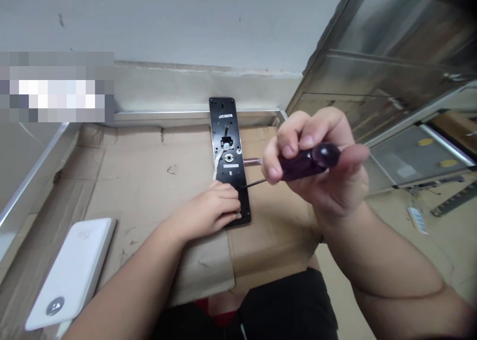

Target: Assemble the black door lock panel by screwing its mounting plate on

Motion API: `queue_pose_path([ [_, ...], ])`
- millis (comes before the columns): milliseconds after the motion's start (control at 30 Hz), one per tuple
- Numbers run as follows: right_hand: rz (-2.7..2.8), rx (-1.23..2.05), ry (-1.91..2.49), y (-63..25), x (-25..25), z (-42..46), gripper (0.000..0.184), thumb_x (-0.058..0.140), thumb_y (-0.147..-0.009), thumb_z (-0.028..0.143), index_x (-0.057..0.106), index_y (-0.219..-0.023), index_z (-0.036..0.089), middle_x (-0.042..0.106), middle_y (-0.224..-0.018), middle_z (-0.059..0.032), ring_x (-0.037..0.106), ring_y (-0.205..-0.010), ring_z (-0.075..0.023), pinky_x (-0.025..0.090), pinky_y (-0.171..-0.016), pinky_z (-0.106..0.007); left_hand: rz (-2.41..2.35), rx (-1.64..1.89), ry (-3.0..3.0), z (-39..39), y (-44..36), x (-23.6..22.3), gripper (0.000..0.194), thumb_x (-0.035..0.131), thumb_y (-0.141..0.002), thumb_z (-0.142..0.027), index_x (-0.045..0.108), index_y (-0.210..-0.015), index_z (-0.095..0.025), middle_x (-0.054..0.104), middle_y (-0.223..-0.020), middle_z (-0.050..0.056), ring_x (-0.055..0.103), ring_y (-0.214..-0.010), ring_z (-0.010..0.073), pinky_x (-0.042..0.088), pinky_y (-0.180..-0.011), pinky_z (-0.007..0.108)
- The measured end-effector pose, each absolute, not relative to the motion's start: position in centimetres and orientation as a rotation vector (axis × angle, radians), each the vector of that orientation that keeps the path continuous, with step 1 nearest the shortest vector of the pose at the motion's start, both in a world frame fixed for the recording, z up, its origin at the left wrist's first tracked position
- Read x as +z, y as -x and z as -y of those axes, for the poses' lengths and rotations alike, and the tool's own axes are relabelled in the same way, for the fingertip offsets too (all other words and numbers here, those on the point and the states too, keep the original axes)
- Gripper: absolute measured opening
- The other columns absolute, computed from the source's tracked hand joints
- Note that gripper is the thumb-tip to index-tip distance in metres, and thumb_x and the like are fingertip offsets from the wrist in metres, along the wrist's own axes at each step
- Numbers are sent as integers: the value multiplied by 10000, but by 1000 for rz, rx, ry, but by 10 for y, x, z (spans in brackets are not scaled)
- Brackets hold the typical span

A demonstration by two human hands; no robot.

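Right fingers (294, 136) close around a dark purple screwdriver (309, 163); left fingers (227, 201) lie open on a long black metal lock plate (227, 131).

Right hand (320, 178) grips screwdriver (303, 163) beside black lock plate (225, 114).

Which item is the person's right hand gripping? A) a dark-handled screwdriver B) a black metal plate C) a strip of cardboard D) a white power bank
A. The right hand grips the dark purple handle of the screwdriver, whose thin shaft reaches toward the black metal plate beside the left hand.
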State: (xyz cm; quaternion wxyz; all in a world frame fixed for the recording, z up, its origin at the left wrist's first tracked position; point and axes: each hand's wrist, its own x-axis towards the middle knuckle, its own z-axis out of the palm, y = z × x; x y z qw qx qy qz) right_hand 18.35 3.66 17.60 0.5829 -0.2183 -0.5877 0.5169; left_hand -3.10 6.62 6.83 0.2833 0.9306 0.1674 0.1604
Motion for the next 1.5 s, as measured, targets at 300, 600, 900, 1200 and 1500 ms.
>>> queue_pose_path([
  [300, 1408, 1348, 525, -188, 180, -38, 386, 491, -981, 568, 566, -810, 230, 424, -552, 67, 407, -467, -105, 489, -538, -295, -449, 446, -2507, -66, 30, 65, 221, 502, -1004, -259, 641, -847, -190, 596, -841, 37, 535, -874, 191, 395, -853, 351],
  [600, 1485, 1123, 556, -181, 176, -44, 395, 660, -857, 618, 648, -815, 225, 559, -805, -16, 575, -678, -160, 525, -599, -333, -456, 448, -2497, -65, 30, 69, 197, 518, -1005, -282, 673, -922, -193, 605, -860, 37, 542, -877, 190, 393, -865, 361],
  [900, 1412, 1159, 419, -180, 171, -43, 343, 541, -928, 617, 553, -904, 275, 516, -699, 48, 424, -448, -94, 448, -458, -279, -458, 475, -2475, -65, 30, 67, 181, 532, -995, -269, 690, -935, -205, 610, -850, 31, 545, -867, 186, 396, -853, 352],
  [1200, 1465, 1354, 527, -187, 181, -42, 480, 444, -1000, 567, 582, -703, 216, 399, -482, 62, 402, -431, -100, 460, -534, -308, -472, 406, -2501, -66, 30, 67, 182, 523, -998, -267, 683, -944, -198, 603, -880, 35, 537, -893, 193, 389, -868, 363],
  [1500, 1346, 1110, 418, -181, 168, -47, 358, 746, -799, 585, 591, -847, 266, 533, -820, 39, 528, -586, -107, 483, -538, -282, -468, 415, -2510, -66, 30, 70, 194, 519, -1001, -277, 684, -948, -191, 602, -869, 38, 543, -900, 198, 403, -866, 365],
])
